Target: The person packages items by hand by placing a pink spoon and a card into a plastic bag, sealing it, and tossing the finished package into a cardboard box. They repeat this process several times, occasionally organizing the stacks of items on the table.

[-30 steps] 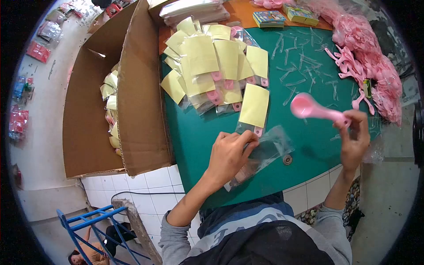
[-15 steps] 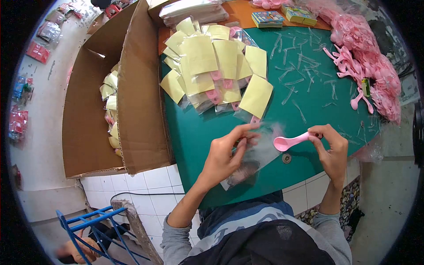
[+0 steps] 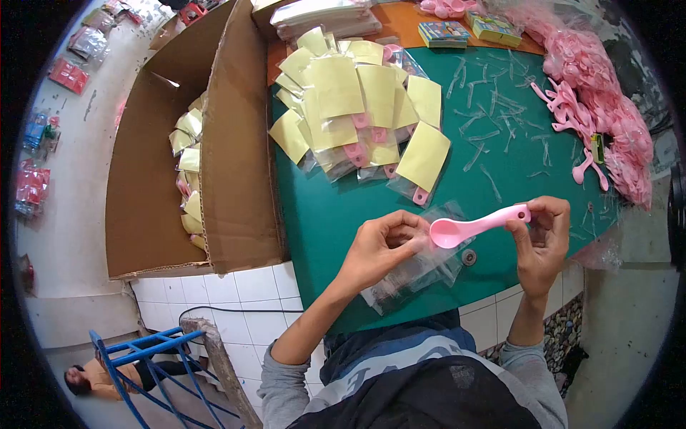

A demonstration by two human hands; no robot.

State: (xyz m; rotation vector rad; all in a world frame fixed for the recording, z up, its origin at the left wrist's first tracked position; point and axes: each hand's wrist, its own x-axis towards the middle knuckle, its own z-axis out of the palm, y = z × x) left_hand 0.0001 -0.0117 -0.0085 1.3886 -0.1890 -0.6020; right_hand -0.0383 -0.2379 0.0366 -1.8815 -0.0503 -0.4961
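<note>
A pink plastic measuring spoon (image 3: 468,230) is pinched at its handle end by my right hand (image 3: 541,243), its bowl pointing left. My left hand (image 3: 386,247) has thumb and fingers closed on the edge of a clear plastic bag (image 3: 421,268), right at the spoon's bowl. The bag spreads below the bowl over the green table (image 3: 500,275). Beyond my hands is a pile of clear packets with yellow cards (image 3: 423,154) and pink spoons in them.
A tall cardboard box (image 3: 239,157) at the left holds more packets (image 3: 189,159). Loose pink spoons (image 3: 568,114) and a bagged heap of pink spoons (image 3: 607,107) lie at the right. Clear plastic strips (image 3: 489,182) are scattered on the table. Small card stacks (image 3: 443,33) sit at the back.
The spoon's bowl has moved slightly left, up to my left fingers. My left hand has shifted a little right and closed on the bag's edge. The view has shifted slightly.
</note>
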